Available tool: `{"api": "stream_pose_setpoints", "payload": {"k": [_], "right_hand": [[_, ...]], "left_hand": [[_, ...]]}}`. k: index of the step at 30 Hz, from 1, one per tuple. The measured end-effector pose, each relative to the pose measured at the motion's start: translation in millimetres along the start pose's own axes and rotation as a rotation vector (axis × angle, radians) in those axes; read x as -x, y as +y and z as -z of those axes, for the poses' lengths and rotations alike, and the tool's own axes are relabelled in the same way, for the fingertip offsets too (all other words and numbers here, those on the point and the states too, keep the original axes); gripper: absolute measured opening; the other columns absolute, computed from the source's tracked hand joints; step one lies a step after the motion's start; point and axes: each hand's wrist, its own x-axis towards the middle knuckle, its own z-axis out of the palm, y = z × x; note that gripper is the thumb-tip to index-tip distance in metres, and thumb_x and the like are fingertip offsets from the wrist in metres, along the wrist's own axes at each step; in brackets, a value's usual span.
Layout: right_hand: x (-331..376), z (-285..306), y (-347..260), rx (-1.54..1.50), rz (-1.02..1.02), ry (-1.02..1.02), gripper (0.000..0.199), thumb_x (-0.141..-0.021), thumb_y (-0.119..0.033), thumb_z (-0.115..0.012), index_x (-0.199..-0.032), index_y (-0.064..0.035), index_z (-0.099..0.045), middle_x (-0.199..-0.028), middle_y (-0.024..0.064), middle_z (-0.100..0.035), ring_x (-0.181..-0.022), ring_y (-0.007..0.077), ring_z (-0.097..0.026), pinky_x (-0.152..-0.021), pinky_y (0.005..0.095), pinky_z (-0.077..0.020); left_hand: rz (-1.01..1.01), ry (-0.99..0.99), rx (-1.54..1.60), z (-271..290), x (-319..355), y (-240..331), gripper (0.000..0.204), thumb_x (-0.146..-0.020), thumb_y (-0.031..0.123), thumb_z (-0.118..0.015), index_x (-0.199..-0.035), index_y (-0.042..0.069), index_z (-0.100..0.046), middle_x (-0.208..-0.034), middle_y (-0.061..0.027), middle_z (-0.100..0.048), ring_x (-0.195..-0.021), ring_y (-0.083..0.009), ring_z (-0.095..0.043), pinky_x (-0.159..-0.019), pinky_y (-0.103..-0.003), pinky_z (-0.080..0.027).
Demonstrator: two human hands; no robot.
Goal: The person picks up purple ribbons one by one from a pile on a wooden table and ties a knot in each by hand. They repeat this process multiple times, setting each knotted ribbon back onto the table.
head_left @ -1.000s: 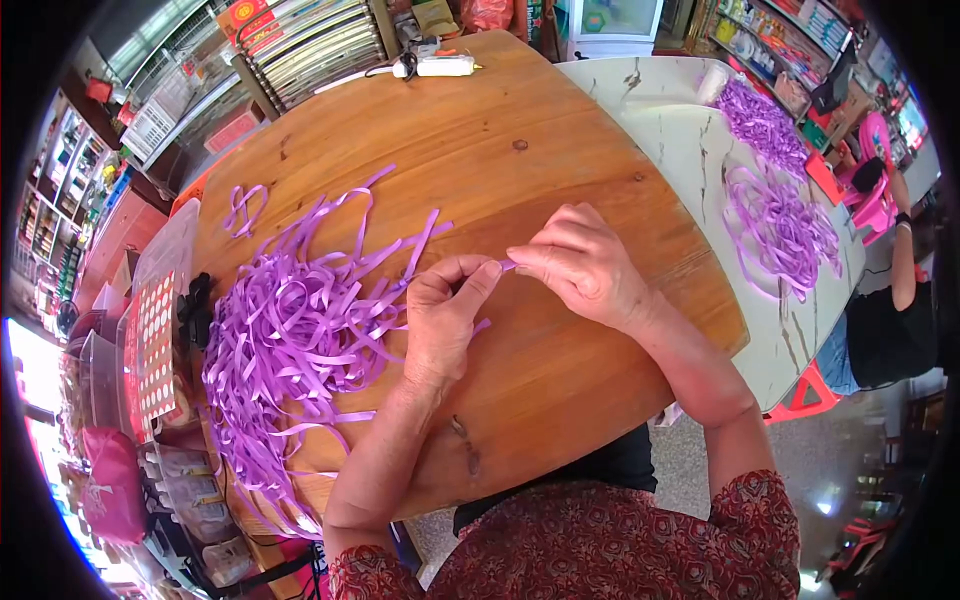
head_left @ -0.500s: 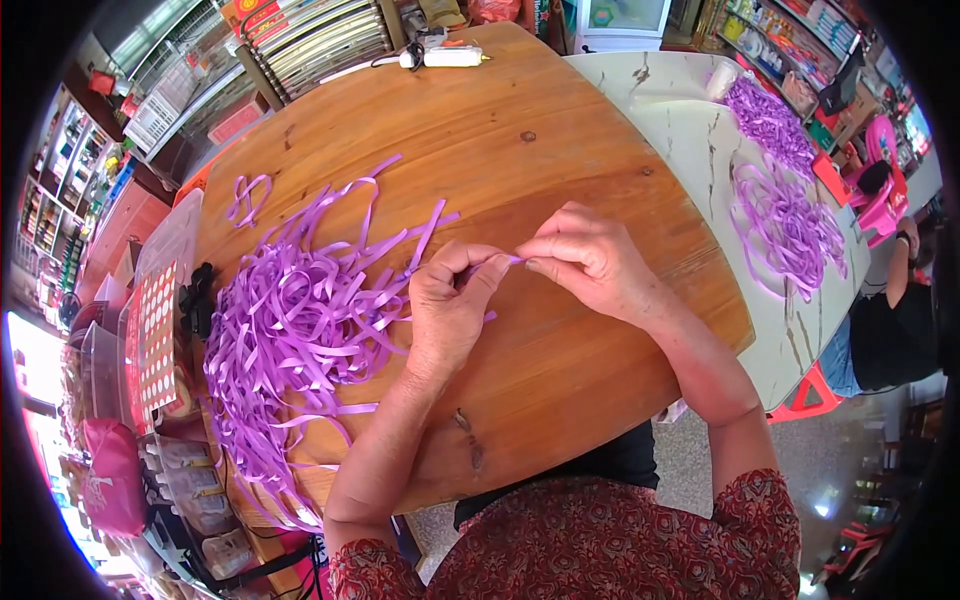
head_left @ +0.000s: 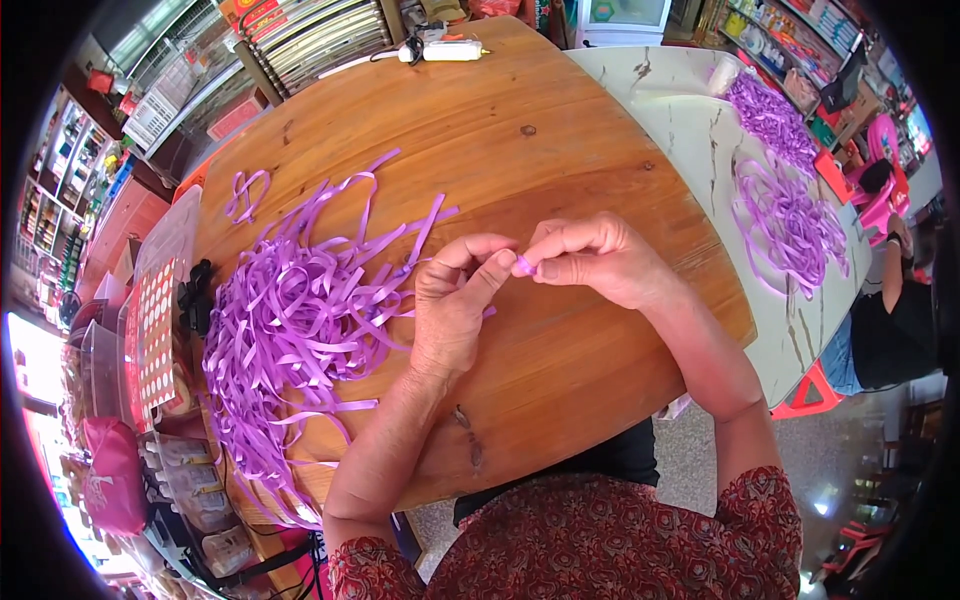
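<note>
Purple ribbon strip [head_left: 524,265] pinched between left hand [head_left: 455,310], right hand [head_left: 600,262], wooden table [head_left: 560,150]

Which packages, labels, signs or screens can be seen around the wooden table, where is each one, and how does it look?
Sheet of stickers: left edge of the wooden table, flat clear sleeve, red with rows of white round dots.
Small packets: below the sheet, at the lower left, clear wrapping, pale contents, too small to tell more.
Pink pouch: far lower left, soft, pink.
Shop shelves: far left, many small coloured packages, blurred.
No screen is clearly visible.

white glue gun [head_left: 443,50] at the table's far edge, small ribbon loop [head_left: 246,194], red dotted sheet [head_left: 154,333], pink pouch [head_left: 112,474]
</note>
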Motion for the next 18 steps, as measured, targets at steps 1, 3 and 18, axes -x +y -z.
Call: {"api": "stream_pose_setpoints", "payload": {"k": [1, 3, 18], "right_hand": [[0.0, -4.0, 1.6, -0.218, -0.028, 0.037, 0.016, -0.084, -0.005, -0.064, -0.1, -0.0061, -0.069, -0.091, 0.0027, -0.065, -0.083, 0.0105, -0.058, -0.073, 0.0249, -0.046], [-0.3, -10.7, 3.5, -0.435, -0.058, 0.075, 0.019, -0.085, -0.003, -0.062, -0.103, -0.0051, -0.068, -0.094, 0.0034, -0.065, -0.083, 0.0108, -0.058, -0.073, 0.0252, -0.0464], [-3.7, -24.0, 9.4, 0.436, 0.298, 0.423, 0.026, -0.078, 0.009, -0.064, -0.1, -0.0045, -0.069, -0.083, 0.0046, -0.064, -0.073, 0.0142, -0.06, -0.063, 0.0251, -0.0472]], "left_hand": [[0.005, -0.004, 0.114, 1.0, 0.7, -2.5, 0.009, -0.087, 0.003, -0.062, -0.096, 0.005, -0.064, -0.081, -0.0001, -0.062, -0.065, -0.0037, -0.048, -0.052, -0.018, -0.034], [0.01, -0.009, 0.23, 0.8, 1.4, -4.1, 0.012, -0.087, 0.003, -0.061, -0.098, 0.006, -0.062, -0.081, -0.0002, -0.062, -0.062, -0.0033, -0.047, -0.049, -0.017, -0.031], [0.013, 0.112, 0.225, -13.3, 8.4, -8.5, 0.016, -0.085, 0.0, -0.063, -0.1, 0.007, -0.066, -0.083, 0.0051, -0.06, -0.067, -0.0006, -0.046, -0.054, -0.015, -0.036]]}}
